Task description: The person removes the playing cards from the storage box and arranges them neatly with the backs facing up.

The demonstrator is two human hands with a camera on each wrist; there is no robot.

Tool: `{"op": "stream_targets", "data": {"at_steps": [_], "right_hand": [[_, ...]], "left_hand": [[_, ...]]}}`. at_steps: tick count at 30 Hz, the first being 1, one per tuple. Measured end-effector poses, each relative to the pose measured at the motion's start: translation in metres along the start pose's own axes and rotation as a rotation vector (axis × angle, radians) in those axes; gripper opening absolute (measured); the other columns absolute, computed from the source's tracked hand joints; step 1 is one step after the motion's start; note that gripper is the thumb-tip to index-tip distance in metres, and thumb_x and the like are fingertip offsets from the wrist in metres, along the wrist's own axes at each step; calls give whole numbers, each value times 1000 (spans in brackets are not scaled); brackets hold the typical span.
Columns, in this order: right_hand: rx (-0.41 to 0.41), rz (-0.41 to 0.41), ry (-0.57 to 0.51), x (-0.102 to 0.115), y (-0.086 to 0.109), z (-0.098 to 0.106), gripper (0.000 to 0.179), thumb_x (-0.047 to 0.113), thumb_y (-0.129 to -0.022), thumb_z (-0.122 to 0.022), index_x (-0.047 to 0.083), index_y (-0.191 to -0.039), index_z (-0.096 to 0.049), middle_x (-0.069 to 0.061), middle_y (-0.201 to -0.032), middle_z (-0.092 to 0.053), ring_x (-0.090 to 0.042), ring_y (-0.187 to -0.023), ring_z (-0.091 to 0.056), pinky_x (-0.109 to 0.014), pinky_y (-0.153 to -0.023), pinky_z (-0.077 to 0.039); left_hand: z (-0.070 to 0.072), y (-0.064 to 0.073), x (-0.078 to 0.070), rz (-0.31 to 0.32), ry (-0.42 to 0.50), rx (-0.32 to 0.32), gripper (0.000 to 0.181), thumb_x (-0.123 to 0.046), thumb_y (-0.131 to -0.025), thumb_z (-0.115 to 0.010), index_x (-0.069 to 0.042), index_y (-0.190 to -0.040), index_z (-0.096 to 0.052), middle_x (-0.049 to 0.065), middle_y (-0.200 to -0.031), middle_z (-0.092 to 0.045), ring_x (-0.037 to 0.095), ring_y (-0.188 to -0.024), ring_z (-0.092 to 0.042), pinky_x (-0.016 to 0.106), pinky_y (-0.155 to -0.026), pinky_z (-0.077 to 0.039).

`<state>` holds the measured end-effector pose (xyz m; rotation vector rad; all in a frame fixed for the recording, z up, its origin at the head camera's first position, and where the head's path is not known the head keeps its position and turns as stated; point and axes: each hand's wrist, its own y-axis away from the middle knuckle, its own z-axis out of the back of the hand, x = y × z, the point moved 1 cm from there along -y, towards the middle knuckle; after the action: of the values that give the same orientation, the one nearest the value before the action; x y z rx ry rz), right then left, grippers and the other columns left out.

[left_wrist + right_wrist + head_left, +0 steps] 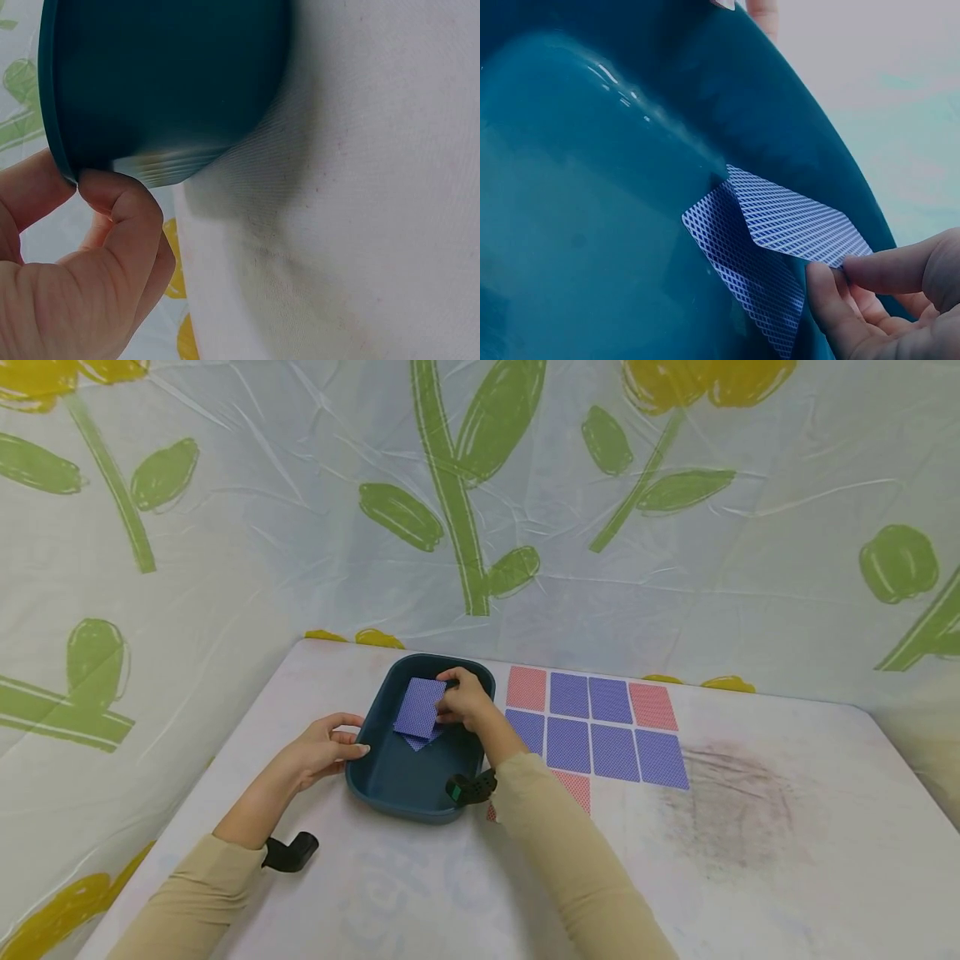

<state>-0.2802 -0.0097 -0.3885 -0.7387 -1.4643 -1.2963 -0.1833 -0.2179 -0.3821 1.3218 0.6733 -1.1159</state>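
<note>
A dark teal plastic basin (420,793) stands on the table. My left hand (324,750) pinches the basin's left rim between thumb and fingers; the left wrist view shows this hand (97,262) at the rim up close. Inside the basin, my right hand (467,700) pinches the edge of a blue-backed playing card (418,706) between thumb and fingers. In the right wrist view this held card (795,217) is tilted above another blue-backed card (746,262), which lies in the basin. Both cards show their patterned backs; their faces are hidden.
Right of the basin, playing cards lie face down in rows, mostly blue-backed (615,752) with red-backed ones (652,706) among them. My right forearm partly covers the lower row. A dark smudge (735,810) marks the white tabletop. A flower-printed sheet (525,585) hangs behind.
</note>
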Motion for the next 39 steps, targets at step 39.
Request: {"op": "stream_targets", "data": {"at_steps": [39], "right_hand": [[86,4,-102,18,15,14,51,-12,-86,-54,4,-133,-45,-10,-91,-48,-19,-75,-51,-30,-66,-52]], "left_hand": [[0,0,0,-5,-21,5,54,-3,-89,-60,4,-135,-33,9,-92,-51,15,-78,-52,27,-69,-47]]}}
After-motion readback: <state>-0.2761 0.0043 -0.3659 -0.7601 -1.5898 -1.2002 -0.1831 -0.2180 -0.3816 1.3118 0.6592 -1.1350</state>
